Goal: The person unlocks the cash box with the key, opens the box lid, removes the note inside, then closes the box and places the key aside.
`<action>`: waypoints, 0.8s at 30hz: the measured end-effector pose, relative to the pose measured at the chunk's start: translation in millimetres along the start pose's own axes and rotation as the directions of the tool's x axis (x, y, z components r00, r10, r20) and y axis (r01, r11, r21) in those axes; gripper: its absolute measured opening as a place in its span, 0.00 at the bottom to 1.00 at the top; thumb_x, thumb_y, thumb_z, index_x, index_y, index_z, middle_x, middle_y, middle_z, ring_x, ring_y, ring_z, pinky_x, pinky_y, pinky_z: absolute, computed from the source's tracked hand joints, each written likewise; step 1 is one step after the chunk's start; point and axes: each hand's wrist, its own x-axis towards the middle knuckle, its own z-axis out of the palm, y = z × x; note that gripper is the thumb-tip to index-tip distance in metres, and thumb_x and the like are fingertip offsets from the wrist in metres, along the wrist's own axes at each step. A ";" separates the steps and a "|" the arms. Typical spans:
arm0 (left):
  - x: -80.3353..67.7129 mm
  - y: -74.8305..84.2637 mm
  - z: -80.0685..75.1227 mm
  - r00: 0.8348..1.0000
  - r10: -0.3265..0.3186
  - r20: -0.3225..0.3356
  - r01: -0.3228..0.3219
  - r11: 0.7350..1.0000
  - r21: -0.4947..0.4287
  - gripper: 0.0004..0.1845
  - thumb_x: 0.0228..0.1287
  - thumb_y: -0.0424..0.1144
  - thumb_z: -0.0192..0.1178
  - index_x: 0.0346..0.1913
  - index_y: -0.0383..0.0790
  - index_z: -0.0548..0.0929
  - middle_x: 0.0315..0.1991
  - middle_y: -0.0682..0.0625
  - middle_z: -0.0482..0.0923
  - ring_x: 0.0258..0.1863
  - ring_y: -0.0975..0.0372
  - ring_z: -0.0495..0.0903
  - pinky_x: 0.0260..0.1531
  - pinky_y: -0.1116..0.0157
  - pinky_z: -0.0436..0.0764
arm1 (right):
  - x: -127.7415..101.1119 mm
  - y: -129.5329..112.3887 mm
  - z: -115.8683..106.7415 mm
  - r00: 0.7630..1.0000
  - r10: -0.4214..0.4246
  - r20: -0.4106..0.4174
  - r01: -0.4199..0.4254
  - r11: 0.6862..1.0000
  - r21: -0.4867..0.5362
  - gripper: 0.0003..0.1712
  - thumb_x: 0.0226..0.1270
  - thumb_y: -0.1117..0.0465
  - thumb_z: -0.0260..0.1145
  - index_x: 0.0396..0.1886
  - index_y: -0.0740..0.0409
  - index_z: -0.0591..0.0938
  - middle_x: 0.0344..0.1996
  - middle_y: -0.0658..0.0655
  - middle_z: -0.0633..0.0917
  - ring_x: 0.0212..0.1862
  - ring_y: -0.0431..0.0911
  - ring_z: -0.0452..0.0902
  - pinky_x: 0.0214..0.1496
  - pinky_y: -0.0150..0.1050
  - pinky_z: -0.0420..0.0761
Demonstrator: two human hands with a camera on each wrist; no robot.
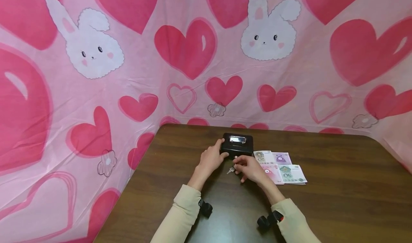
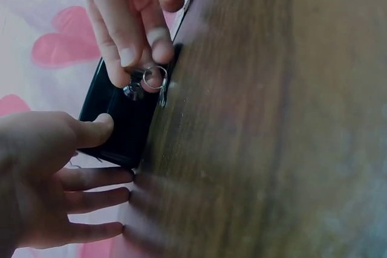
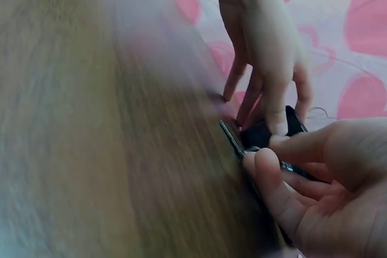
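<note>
A small black cash box (image 1: pixel 237 149) with a shiny silver handle plate on its lid lies towards the back of the table. My left hand (image 1: pixel 210 160) holds its left side, thumb (image 2: pixel 100 130) against the front and the other fingers stretched along the side and down to the table. At the front face, my right hand (image 1: pixel 250 168) pinches a key by its head close to the lock (image 2: pixel 133 92). A second key (image 2: pixel 162 96) hangs from the same ring. Fingers hide the pinched key's blade, so I cannot tell how deep it sits.
Several paper banknotes (image 1: pixel 293 174) in green, purple and pink lie overlapping just right of the box, beside my right hand. The dark wooden table (image 1: pixel 347 193) reaches back to a pink cloth (image 1: pixel 180 7) printed with hearts and rabbits.
</note>
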 end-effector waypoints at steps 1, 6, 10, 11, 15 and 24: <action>-0.2 -0.3 -0.3 1.000 -0.001 -0.003 0.001 1.000 -0.004 0.31 0.66 0.52 0.63 0.70 0.50 0.69 0.52 0.40 0.85 0.43 0.47 0.86 0.39 0.50 0.82 | -0.4 0.3 -1.7 1.000 -0.017 0.013 0.017 1.000 -0.014 0.14 0.70 0.68 0.62 0.51 0.72 0.79 0.35 0.65 0.84 0.32 0.46 0.81 0.20 0.38 0.81; -0.5 -1.6 -0.8 1.000 -0.001 -0.005 0.001 1.000 -0.012 0.31 0.66 0.53 0.63 0.70 0.51 0.70 0.52 0.40 0.85 0.42 0.46 0.86 0.39 0.50 0.82 | -3.2 2.6 -13.1 0.990 -0.082 0.118 0.089 0.995 -0.055 0.14 0.70 0.65 0.64 0.51 0.69 0.81 0.34 0.66 0.85 0.31 0.47 0.81 0.19 0.39 0.81; -0.3 -1.6 -0.6 1.000 -0.006 -0.001 0.006 1.000 -0.007 0.31 0.66 0.53 0.63 0.70 0.52 0.70 0.52 0.40 0.85 0.42 0.47 0.86 0.39 0.51 0.82 | -4.3 4.2 -21.4 0.976 -0.086 0.199 0.103 0.992 -0.076 0.14 0.69 0.63 0.65 0.51 0.66 0.82 0.36 0.66 0.85 0.32 0.48 0.81 0.21 0.40 0.81; -0.2 -1.5 -0.6 1.000 -0.007 0.000 0.007 1.000 -0.005 0.31 0.66 0.53 0.63 0.69 0.52 0.70 0.52 0.41 0.85 0.42 0.47 0.86 0.39 0.51 0.82 | -4.4 4.5 -23.0 0.974 -0.083 0.212 0.103 0.991 -0.083 0.14 0.69 0.63 0.65 0.51 0.66 0.82 0.36 0.65 0.85 0.32 0.48 0.81 0.21 0.40 0.82; -0.2 -0.9 -0.7 1.000 -0.013 0.003 0.013 1.000 -0.011 0.31 0.66 0.54 0.63 0.70 0.52 0.70 0.52 0.40 0.85 0.43 0.47 0.86 0.39 0.50 0.82 | -4.2 5.7 -27.5 0.962 -0.092 0.255 0.134 0.979 -0.152 0.12 0.67 0.64 0.67 0.48 0.62 0.84 0.36 0.61 0.85 0.30 0.48 0.81 0.20 0.42 0.82; -0.3 -1.7 -0.4 1.000 -0.008 -0.010 0.009 1.000 0.007 0.31 0.66 0.54 0.63 0.68 0.51 0.70 0.50 0.39 0.86 0.41 0.46 0.86 0.39 0.50 0.82 | -5.3 3.0 -29.7 0.961 -0.090 0.260 0.166 0.943 -0.289 0.07 0.62 0.64 0.70 0.40 0.56 0.87 0.22 0.51 0.80 0.16 0.42 0.72 0.17 0.38 0.77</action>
